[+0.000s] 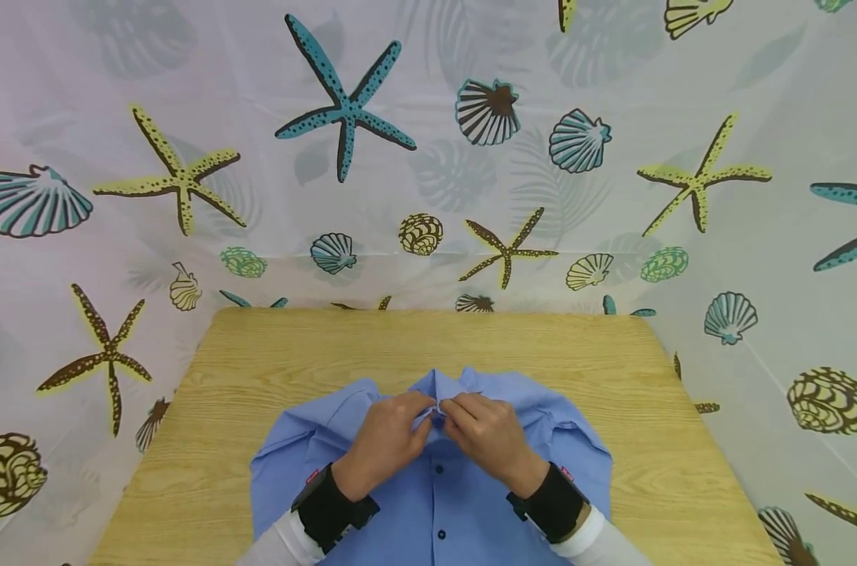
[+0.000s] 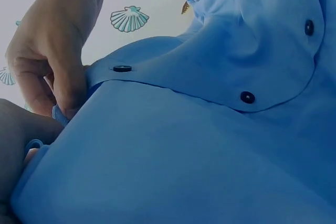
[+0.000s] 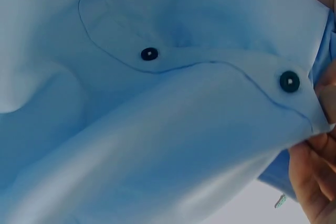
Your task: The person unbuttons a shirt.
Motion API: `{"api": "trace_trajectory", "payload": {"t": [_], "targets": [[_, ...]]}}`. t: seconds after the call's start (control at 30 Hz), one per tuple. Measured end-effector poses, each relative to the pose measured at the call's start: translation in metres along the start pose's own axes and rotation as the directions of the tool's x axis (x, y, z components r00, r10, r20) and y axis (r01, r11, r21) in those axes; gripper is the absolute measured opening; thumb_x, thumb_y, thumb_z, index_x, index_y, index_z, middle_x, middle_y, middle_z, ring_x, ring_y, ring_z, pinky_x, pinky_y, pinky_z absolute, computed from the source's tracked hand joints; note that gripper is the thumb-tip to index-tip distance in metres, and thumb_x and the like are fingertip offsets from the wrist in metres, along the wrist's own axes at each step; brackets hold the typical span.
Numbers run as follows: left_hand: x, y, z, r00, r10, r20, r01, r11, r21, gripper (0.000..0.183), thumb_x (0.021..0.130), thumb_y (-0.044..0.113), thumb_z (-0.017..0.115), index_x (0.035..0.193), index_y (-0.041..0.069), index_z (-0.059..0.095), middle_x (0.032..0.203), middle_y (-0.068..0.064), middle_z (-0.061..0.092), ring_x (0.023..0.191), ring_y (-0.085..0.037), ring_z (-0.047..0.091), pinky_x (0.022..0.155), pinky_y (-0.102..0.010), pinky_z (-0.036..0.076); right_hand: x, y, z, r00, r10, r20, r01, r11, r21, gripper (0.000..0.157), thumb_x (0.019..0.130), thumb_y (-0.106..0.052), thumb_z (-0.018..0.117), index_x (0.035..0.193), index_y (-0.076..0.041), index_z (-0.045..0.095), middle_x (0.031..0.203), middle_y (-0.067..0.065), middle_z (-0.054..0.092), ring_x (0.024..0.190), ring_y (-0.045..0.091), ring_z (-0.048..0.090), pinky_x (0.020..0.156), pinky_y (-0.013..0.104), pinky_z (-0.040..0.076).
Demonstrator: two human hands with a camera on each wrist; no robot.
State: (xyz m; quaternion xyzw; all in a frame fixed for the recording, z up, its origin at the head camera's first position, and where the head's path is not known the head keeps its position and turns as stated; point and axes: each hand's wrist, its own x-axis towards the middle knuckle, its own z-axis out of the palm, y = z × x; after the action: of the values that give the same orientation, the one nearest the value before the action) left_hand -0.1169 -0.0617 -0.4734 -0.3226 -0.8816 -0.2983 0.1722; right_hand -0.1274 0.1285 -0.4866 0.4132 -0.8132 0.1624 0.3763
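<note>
A light blue button-up shirt (image 1: 393,523) lies on the table, its collar end away from me. At the neck my left hand (image 1: 391,434) pinches one side of the collar opening between thumb and fingers. Close beside it, my right hand (image 1: 491,434) pinches the other side, the fingertips of both hands almost meeting. The cloth is lifted there, and the fingers hide the spot where the edges come together. Below the hands, a dark button (image 1: 439,469) sits on the front placket. Another dark button (image 3: 289,82) shows near the fingers in the right wrist view.
Under the shirt is a wooden table (image 1: 209,393) with bare wood around it. A white cloth (image 1: 400,47) printed with starfish and shells hangs behind and at both sides. Black bands (image 1: 329,507) with small devices circle both wrists.
</note>
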Motion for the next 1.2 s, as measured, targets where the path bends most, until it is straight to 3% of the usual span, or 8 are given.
{"api": "trace_trajectory", "payload": {"t": [0.2, 0.43, 0.53, 0.67, 0.8, 1.0, 1.2], "targets": [[-0.001, -0.003, 0.000, 0.997, 0.060, 0.041, -0.061, 0.998, 0.014, 0.017, 0.083, 0.009, 0.064, 0.100, 0.012, 0.066, 0.087, 0.001, 0.063, 0.064, -0.003, 0.051, 0.052, -0.019, 0.043, 0.000, 0.005, -0.006, 0.995, -0.025, 0.099, 0.020, 0.998, 0.057, 0.014, 0.081, -0.008, 0.055, 0.089, -0.010, 0.066, 0.076, -0.004, 0.057, 0.058, 0.004, 0.052, 0.046, 0.019, 0.045], [-0.001, -0.006, -0.004, 0.988, 0.143, 0.059, -0.147, 0.986, 0.074, 0.018, 0.081, 0.009, 0.065, 0.099, 0.013, 0.066, 0.084, 0.004, 0.059, 0.065, -0.004, 0.051, 0.054, -0.022, 0.044, 0.003, 0.007, -0.012, 0.984, 0.020, 0.177, -0.050, 0.985, 0.166, 0.013, 0.080, -0.008, 0.060, 0.090, -0.014, 0.066, 0.072, -0.007, 0.055, 0.055, -0.002, 0.042, 0.045, 0.014, 0.038], [0.000, -0.010, -0.005, 0.986, 0.155, 0.065, -0.157, 0.987, 0.034, 0.018, 0.082, 0.009, 0.065, 0.100, 0.014, 0.065, 0.085, 0.004, 0.060, 0.068, -0.004, 0.053, 0.057, -0.023, 0.046, 0.004, 0.008, -0.012, 0.987, 0.019, 0.162, -0.049, 0.982, 0.183, 0.014, 0.080, -0.008, 0.062, 0.091, -0.014, 0.066, 0.072, -0.006, 0.056, 0.055, -0.002, 0.043, 0.045, 0.014, 0.038], [0.001, -0.013, -0.007, 0.987, 0.140, 0.085, -0.135, 0.989, -0.062, 0.019, 0.083, 0.009, 0.064, 0.101, 0.014, 0.065, 0.091, 0.002, 0.063, 0.078, -0.006, 0.058, 0.065, -0.025, 0.049, 0.004, 0.007, -0.012, 0.992, -0.017, 0.122, 0.002, 0.992, 0.124, 0.013, 0.081, -0.010, 0.065, 0.094, -0.012, 0.066, 0.079, -0.004, 0.059, 0.061, 0.002, 0.052, 0.048, 0.018, 0.045], [0.002, -0.011, -0.010, 0.986, 0.124, 0.112, -0.114, 0.989, -0.096, 0.018, 0.085, 0.010, 0.063, 0.102, 0.014, 0.064, 0.092, 0.002, 0.064, 0.081, -0.007, 0.058, 0.068, -0.025, 0.050, 0.003, 0.004, -0.012, 0.995, -0.019, 0.098, 0.009, 0.995, 0.099, 0.014, 0.081, -0.009, 0.065, 0.095, -0.011, 0.066, 0.081, -0.002, 0.060, 0.065, 0.005, 0.055, 0.050, 0.020, 0.048], [0.001, -0.010, -0.010, 0.990, 0.112, 0.092, -0.104, 0.991, -0.081, 0.017, 0.086, 0.012, 0.063, 0.103, 0.014, 0.065, 0.093, 0.002, 0.064, 0.084, -0.005, 0.058, 0.068, -0.026, 0.050, 0.001, 0.004, -0.010, 0.995, 0.053, 0.084, -0.065, 0.988, 0.142, 0.012, 0.084, -0.010, 0.061, 0.096, -0.010, 0.065, 0.077, -0.003, 0.059, 0.059, 0.001, 0.051, 0.047, 0.017, 0.044], [0.002, -0.011, -0.014, 0.987, 0.154, 0.047, -0.151, 0.986, -0.065, 0.017, 0.089, 0.015, 0.062, 0.106, 0.015, 0.063, 0.093, 0.004, 0.062, 0.079, -0.003, 0.054, 0.064, -0.025, 0.048, 0.001, 0.009, -0.013, 0.979, 0.202, 0.033, -0.205, 0.968, 0.148, 0.010, 0.088, -0.015, 0.060, 0.096, -0.011, 0.064, 0.071, -0.004, 0.056, 0.058, 0.002, 0.048, 0.048, 0.022, 0.043]]}}
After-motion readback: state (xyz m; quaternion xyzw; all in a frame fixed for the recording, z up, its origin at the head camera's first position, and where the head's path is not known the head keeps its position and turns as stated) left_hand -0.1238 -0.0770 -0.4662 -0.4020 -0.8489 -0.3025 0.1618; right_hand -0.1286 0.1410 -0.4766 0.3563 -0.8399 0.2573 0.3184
